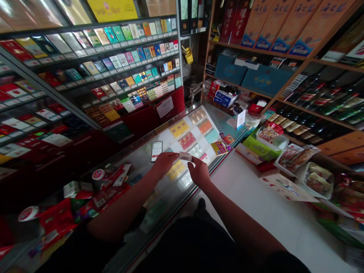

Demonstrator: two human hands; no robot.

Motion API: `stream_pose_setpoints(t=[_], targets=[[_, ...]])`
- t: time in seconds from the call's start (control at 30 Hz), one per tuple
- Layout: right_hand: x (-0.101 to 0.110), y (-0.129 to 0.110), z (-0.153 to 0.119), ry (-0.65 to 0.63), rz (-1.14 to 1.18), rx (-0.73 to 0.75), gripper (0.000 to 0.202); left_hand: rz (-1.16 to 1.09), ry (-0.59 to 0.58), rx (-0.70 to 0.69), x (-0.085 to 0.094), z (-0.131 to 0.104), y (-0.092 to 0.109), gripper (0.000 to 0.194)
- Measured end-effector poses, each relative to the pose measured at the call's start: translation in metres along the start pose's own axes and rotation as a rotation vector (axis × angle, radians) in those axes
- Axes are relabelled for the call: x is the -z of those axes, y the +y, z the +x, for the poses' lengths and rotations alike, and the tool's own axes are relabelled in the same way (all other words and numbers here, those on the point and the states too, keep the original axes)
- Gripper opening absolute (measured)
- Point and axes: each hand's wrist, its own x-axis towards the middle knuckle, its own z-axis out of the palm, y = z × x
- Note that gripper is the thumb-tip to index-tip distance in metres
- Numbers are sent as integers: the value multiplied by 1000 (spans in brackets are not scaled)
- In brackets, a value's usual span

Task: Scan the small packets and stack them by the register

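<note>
Between my two hands, above a glass counter (pixel 136 151), is a small whitish packet with a barcode-like patch (pixel 185 156); its exact kind is too small to make out. My left hand (pixel 165 163) pinches its left end with thumb and fingers. At the right end, my right hand (pixel 199 172) grips it with bent fingers. A phone with a lit white screen (pixel 156 151) lies on the glass just beyond my left hand. Under the glass are flat yellow, red and teal packs. A colourful packet (pixel 220 148) lies on the counter to the right of my hands.
Shelves of cigarette packs (pixel 125 60) rise beyond the counter. Snack bags and tubs (pixel 99 189) crowd its left end. A small QR-code stand (pixel 240 119) is at the far end. On the right are trays of packaged snacks (pixel 317 178) and racks of bottles (pixel 315 93).
</note>
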Motion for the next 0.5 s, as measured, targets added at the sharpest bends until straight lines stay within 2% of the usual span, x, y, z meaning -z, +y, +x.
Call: stream_pose_setpoints(t=[0.3,0.5], targets=[[-41,-41,-56,-54,41,-22,43,-11,38,-72,46,-49,-50,46],[-67,-55,-80,-70,23,-24,42,-21,-5,-71,69,-71,-82,45]])
